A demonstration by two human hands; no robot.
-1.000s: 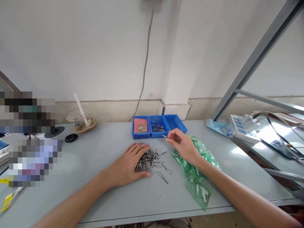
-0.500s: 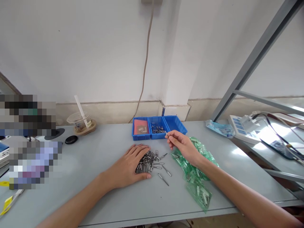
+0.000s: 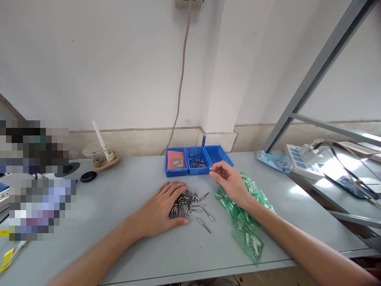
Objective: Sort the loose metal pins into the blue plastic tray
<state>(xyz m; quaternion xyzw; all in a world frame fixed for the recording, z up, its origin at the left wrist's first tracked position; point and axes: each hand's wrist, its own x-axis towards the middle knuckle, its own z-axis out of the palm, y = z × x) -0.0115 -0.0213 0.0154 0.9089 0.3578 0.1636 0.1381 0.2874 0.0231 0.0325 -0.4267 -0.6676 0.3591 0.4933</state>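
Observation:
My left hand [image 3: 160, 210] rests on the table, thumb and fingers spread and curved round the left side of a pile of metal pins [image 3: 183, 202]. Part of the pile is hidden under its fingers. My right hand [image 3: 228, 182] is raised in front of the blue bins, fingertips pinched on a small metal pin [image 3: 210, 169] of which only a bright tip shows. More pins lie in the middle blue bin [image 3: 199, 171], just left of those fingertips. A few loose pins, one of them a longer single pin [image 3: 204, 225], lie right of the pile.
Green plastic bags [image 3: 248, 218] with parts inside lie under and beside my right forearm. The left blue bin [image 3: 176, 173] holds a reddish packet; the right blue bin [image 3: 220, 153] adjoins the middle one. A cup [image 3: 97, 150], blue packet [image 3: 274, 161] and metal frame [image 3: 293, 107] stand farther off.
My right hand has shifted slightly, its fingers curling closer, and less of the pin shows. My left hand stays at the pile. The whole view has moved a little.

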